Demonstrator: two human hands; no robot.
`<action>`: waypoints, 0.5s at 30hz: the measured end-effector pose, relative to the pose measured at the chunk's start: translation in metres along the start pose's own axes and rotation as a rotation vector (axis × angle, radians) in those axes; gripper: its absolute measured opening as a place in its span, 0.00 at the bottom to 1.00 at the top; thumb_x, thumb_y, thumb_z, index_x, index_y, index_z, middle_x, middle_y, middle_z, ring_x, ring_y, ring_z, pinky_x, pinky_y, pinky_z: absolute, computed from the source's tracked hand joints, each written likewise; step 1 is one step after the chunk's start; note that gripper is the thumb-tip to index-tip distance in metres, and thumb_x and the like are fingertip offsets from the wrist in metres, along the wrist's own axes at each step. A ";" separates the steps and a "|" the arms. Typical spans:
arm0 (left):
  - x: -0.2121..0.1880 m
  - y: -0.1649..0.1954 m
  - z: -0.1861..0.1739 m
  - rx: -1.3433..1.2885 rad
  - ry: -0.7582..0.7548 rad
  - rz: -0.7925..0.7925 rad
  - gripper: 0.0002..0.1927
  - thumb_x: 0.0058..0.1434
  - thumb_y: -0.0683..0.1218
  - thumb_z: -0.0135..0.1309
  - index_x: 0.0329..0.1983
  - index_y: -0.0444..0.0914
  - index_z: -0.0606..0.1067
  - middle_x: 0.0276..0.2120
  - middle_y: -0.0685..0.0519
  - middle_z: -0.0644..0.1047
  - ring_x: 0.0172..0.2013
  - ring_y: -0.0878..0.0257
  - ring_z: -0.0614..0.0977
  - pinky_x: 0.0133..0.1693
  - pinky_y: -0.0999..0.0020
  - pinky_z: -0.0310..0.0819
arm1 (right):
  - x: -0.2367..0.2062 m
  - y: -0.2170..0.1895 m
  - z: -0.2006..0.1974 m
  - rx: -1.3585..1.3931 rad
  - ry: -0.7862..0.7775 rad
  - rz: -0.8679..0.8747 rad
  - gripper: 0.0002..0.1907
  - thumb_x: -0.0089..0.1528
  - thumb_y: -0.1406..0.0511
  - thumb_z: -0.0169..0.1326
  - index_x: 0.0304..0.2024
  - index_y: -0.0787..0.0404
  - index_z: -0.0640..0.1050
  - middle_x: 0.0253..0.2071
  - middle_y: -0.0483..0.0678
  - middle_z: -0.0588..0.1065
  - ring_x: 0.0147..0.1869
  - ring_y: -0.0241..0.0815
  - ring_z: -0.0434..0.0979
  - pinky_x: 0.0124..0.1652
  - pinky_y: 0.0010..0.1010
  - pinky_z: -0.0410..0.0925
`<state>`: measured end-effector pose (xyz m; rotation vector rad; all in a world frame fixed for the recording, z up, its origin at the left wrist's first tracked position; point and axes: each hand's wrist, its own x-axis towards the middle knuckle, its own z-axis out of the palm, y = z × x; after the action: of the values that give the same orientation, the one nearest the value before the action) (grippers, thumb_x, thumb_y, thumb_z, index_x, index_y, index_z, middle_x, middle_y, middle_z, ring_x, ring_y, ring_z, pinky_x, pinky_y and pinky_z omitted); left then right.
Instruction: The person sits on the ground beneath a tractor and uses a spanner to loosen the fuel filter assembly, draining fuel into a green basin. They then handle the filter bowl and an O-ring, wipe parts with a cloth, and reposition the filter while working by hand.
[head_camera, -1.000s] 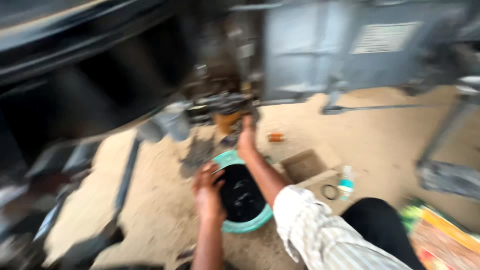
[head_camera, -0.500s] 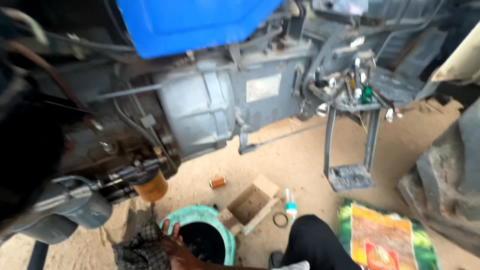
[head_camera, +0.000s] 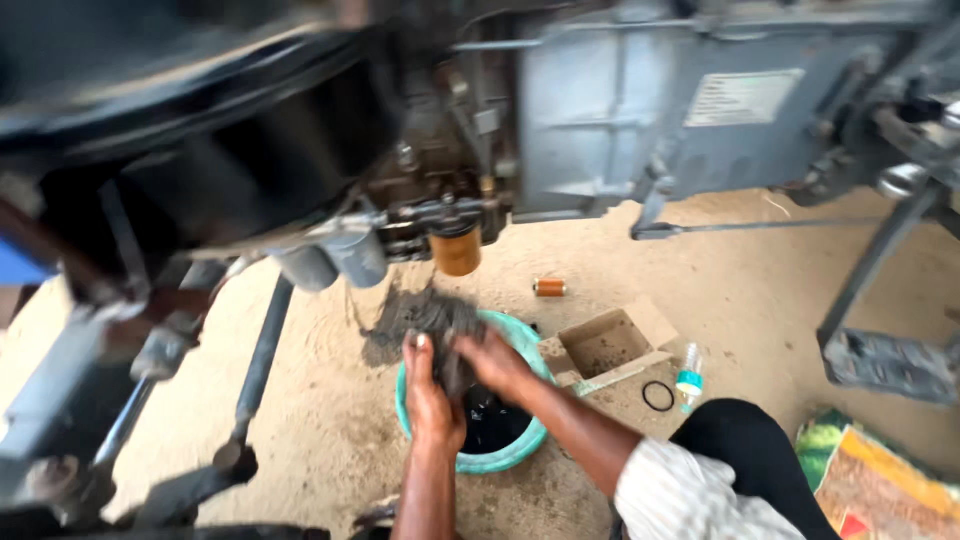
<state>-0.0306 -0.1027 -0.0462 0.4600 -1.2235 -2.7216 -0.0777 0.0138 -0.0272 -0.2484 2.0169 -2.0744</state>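
Both my hands are wrapped around a dirty grey rag (head_camera: 437, 318) above a teal basin (head_camera: 527, 440) of black oil on the sandy ground. My left hand (head_camera: 430, 395) grips the rag from the left, and my right hand (head_camera: 497, 362) grips it from the right. Just above the rag an orange cylindrical filter (head_camera: 456, 249) hangs from the underside of a large grey machine (head_camera: 620, 110).
A small orange cylinder (head_camera: 549, 288), an open cardboard box (head_camera: 610, 345), a black rubber ring (head_camera: 657, 396) and a small bottle with a teal cap (head_camera: 688, 377) lie to the right. A metal footstep (head_camera: 888, 362) hangs at far right. Rods and linkages (head_camera: 255, 370) stand left. A colourful sack (head_camera: 880, 485) lies at bottom right.
The camera swung up toward the machine and back down. My hands, apart over the basin a second ago, have come together on the rag just under the orange filter.
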 end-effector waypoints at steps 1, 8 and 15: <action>0.003 0.003 -0.005 -0.066 0.011 -0.016 0.27 0.67 0.56 0.43 0.68 0.44 0.65 0.60 0.50 0.74 0.57 0.55 0.76 0.57 0.57 0.71 | -0.014 -0.003 0.005 -0.061 -0.089 -0.085 0.25 0.65 0.59 0.54 0.63 0.64 0.75 0.61 0.59 0.77 0.63 0.49 0.77 0.59 0.37 0.70; -0.003 0.021 -0.002 -0.370 0.084 -0.194 0.30 0.69 0.61 0.34 0.61 0.37 0.71 0.56 0.40 0.77 0.55 0.45 0.80 0.56 0.47 0.75 | -0.053 -0.022 0.026 -0.957 0.127 -1.051 0.28 0.60 0.54 0.59 0.61 0.53 0.74 0.67 0.57 0.68 0.70 0.58 0.66 0.62 0.50 0.63; -0.041 0.050 0.036 -0.026 -0.307 -0.200 0.34 0.66 0.66 0.34 0.65 0.44 0.71 0.64 0.58 0.73 0.62 0.59 0.74 0.63 0.57 0.63 | 0.012 -0.014 -0.005 -0.233 0.501 -0.565 0.12 0.68 0.66 0.49 0.53 0.61 0.77 0.53 0.53 0.79 0.59 0.47 0.80 0.54 0.37 0.77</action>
<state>-0.0045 -0.1012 0.0230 0.1721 -1.2676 -3.0639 -0.0909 0.0156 -0.0134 -0.4132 2.7533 -2.3997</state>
